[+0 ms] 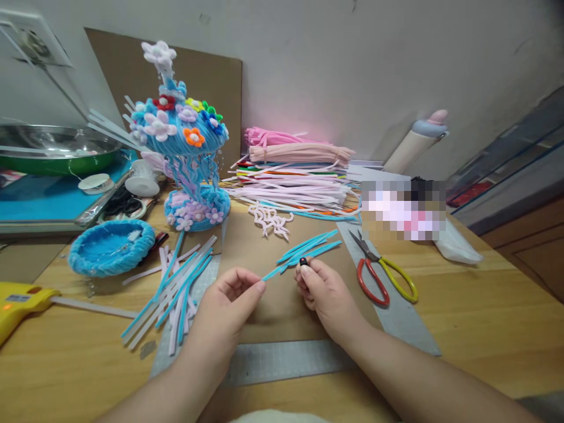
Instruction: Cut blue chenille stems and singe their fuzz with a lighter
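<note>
While your left hand (238,299) pinches a blue stem (271,274), your right hand (324,291), left of the scissors (373,257), is curled closed on a black piece (304,261).

Scissors (382,270): one red handle, one yellow. Glue gun (26,302): yellow. Round base (112,248): blue. Cutting mat (291,361): grey, grid-patterned. Bundled stems (299,155): pale pink. Loose strips (308,247): light blue.

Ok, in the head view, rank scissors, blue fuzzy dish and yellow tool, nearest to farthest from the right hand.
From the right hand:
1. Scissors: just to its right.
2. Blue fuzzy dish: left.
3. Yellow tool: far left edge.
</note>
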`<action>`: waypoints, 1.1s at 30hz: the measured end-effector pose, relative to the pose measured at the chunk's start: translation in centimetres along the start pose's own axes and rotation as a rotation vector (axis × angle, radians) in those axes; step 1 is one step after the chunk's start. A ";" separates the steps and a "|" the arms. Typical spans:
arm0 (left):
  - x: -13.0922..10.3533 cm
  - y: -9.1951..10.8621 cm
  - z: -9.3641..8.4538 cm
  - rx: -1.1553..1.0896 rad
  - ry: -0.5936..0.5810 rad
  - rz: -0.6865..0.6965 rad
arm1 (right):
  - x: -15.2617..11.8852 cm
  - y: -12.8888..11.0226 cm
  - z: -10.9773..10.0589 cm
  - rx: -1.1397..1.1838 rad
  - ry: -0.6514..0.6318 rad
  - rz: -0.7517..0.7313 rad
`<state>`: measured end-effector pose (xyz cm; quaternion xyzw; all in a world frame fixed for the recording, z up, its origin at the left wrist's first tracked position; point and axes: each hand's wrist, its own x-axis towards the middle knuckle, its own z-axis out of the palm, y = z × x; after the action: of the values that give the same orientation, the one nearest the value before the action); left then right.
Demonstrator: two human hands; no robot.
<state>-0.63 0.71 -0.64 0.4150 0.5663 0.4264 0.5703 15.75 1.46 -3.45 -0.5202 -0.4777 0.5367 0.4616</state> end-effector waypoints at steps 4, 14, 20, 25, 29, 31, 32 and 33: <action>-0.1 0.0 -0.1 -0.009 0.006 -0.002 | -0.1 0.1 0.0 0.012 -0.018 -0.004; -0.3 0.3 0.1 -0.014 0.006 -0.007 | -0.2 0.3 0.2 0.035 -0.047 -0.002; -0.2 0.2 0.1 -0.008 -0.009 -0.008 | -0.2 0.4 0.1 0.031 -0.038 0.003; -0.3 0.2 0.0 -0.007 -0.015 -0.009 | -0.3 0.3 0.2 0.033 -0.062 0.009; -0.2 0.1 -0.1 -0.005 -0.015 -0.008 | -0.3 0.2 0.3 0.033 -0.052 0.010; -0.1 0.1 0.0 -0.009 -0.011 -0.009 | -0.3 0.2 0.3 0.031 -0.054 0.009; -0.1 0.1 0.0 -0.011 -0.012 -0.011 | -0.3 0.2 0.3 0.029 -0.056 0.008; -0.2 0.1 0.0 -0.011 -0.012 -0.012 | -0.3 0.2 0.3 0.028 -0.056 0.006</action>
<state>-0.61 0.58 -0.53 0.4111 0.5630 0.4236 0.5785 15.45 1.13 -3.57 -0.4998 -0.4814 0.5591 0.4537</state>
